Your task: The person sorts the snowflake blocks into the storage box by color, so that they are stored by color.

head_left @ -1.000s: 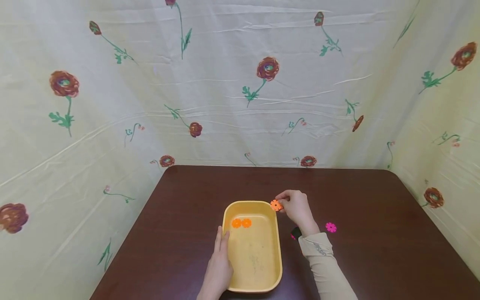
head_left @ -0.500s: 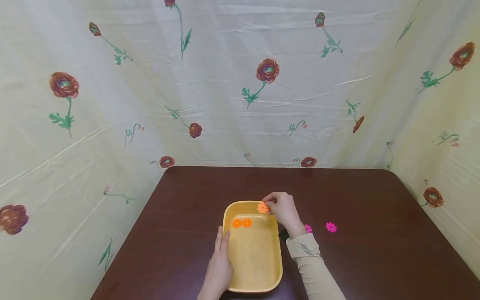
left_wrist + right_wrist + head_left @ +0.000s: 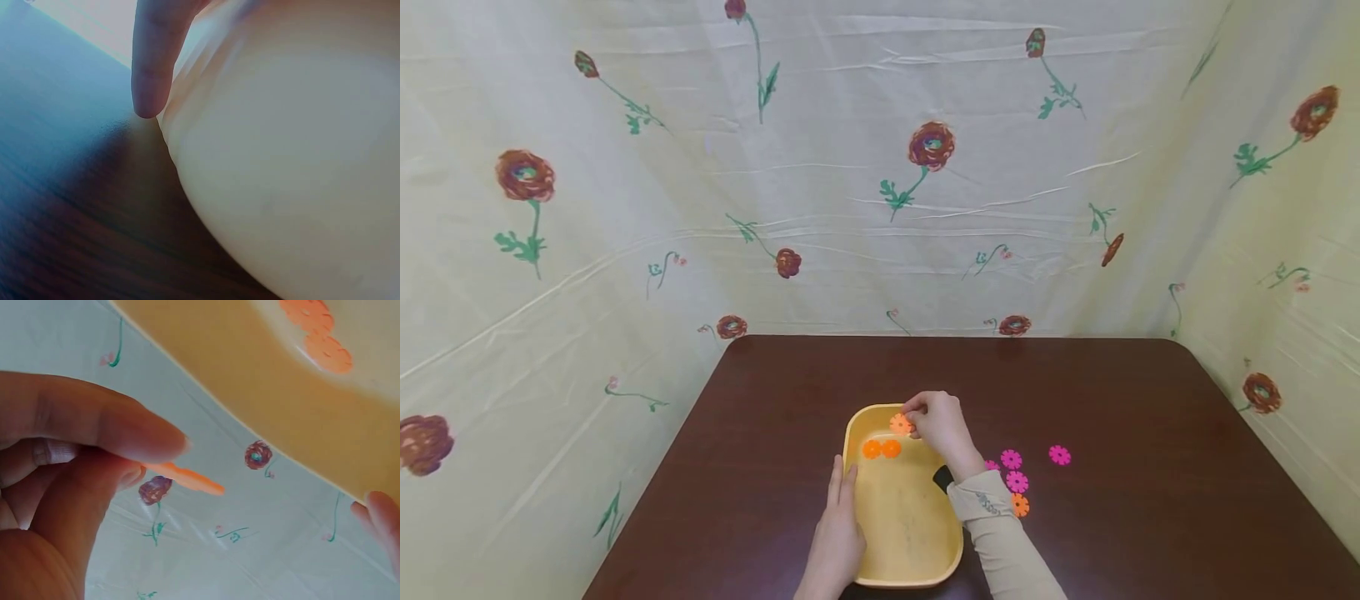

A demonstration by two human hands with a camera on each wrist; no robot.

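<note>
Head view: right hand pinches orange disc above tray; pink discs beside.

Open tabletop behind tub, seemingly.

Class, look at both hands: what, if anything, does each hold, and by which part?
The right hand pinches an orange disc by its edge. The left hand holds nothing; it rests against the tub.
</note>
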